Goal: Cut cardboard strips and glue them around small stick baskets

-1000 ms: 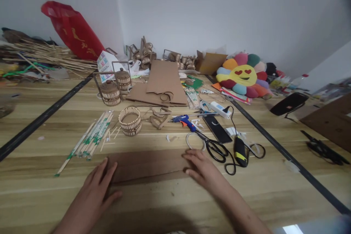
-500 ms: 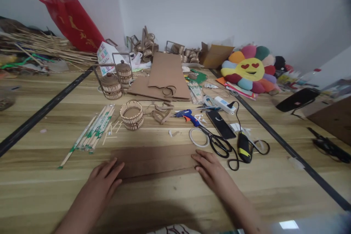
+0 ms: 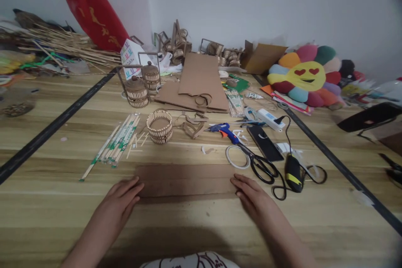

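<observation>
A long brown cardboard strip (image 3: pixel 186 181) lies flat on the wooden table before me. At its left end rests my left hand (image 3: pixel 123 196), fingers stretched out and their tips touching the cardboard. My right hand (image 3: pixel 253 194) lies at the opposite end, fingers extended with the tips on the edge. Neither hand is wrapped around anything. Just beyond the strip are a small round basket of wooden sticks (image 3: pixel 159 127), a blue hot glue gun (image 3: pixel 223 131), black-handled scissors (image 3: pixel 264 168) and a white ring of tape (image 3: pixel 238 157).
Packaged chopsticks (image 3: pixel 121 140) lie at the left, with two lidded baskets (image 3: pixel 137 93) behind. Large cardboard sheets (image 3: pixel 199 75) occupy the back. To the right are a black phone (image 3: pixel 264 143), a corded black-and-yellow tool (image 3: pixel 293 173), a power strip (image 3: pixel 270 119) and a flower cushion (image 3: pixel 306 76).
The camera view has shifted, so most table items appear farther right. Both hands remain at the ends of the cardboard strip, and the left fingers look closer together.
</observation>
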`<state>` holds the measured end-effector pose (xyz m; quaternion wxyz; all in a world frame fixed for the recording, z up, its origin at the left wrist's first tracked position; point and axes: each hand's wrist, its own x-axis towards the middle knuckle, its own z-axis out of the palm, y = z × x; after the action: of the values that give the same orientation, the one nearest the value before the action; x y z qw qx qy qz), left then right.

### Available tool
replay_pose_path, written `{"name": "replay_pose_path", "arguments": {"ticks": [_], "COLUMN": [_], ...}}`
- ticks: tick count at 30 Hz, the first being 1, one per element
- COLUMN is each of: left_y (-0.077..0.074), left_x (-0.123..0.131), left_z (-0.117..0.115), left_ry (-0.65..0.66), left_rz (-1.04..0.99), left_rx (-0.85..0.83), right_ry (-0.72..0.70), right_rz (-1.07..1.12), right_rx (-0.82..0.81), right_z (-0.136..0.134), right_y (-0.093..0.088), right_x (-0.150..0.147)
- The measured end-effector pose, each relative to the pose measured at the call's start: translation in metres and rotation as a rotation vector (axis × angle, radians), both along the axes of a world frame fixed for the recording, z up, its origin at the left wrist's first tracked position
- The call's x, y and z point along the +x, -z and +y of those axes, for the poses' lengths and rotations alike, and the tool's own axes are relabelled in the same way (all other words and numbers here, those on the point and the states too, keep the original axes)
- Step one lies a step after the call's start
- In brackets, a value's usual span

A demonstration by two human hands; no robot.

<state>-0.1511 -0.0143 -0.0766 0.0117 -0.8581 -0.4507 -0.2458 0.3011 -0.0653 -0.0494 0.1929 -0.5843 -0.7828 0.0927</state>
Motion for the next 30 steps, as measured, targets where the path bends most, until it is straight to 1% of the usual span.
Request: {"name": "replay_pose_path", "arguments": {"ticks": [8,12,17,24,27,30], "left_y": [-0.001,0.002,0.006,0.001,-0.002,-0.005], "left_x": [-0.001,-0.003,-0.006,-0.008,-0.008,-0.006], "left_z": [0.001,0.002,0.001,-0.003,-0.003,-0.002], "left_ry": [0.023,0.014,0.006,-0.039,-0.029,-0.014], "left_rz": [0.007,0.010,0.035,0.019,0.000,-0.013], "left_rx": [0.049,0.077,0.102,-0.024,-0.046,-0.059], "right_ry": [0.029,0.029,0.038,0.029,0.026,0.015], "right_rz": [0.061,0.061,0.047,0.002,-0.007,0.018], "right_rx": [0.009,-0.016,-0.006,0.007,-0.012,0.005], "right_z": [0.001,0.001,0.000,0.000,-0.001,0.000], "right_y": [-0.001,-0.003,-0.004,-0.001,0.000,0.004], "right_x": [0.011,0.008,0.005,0.005,0.007,0.009]}}
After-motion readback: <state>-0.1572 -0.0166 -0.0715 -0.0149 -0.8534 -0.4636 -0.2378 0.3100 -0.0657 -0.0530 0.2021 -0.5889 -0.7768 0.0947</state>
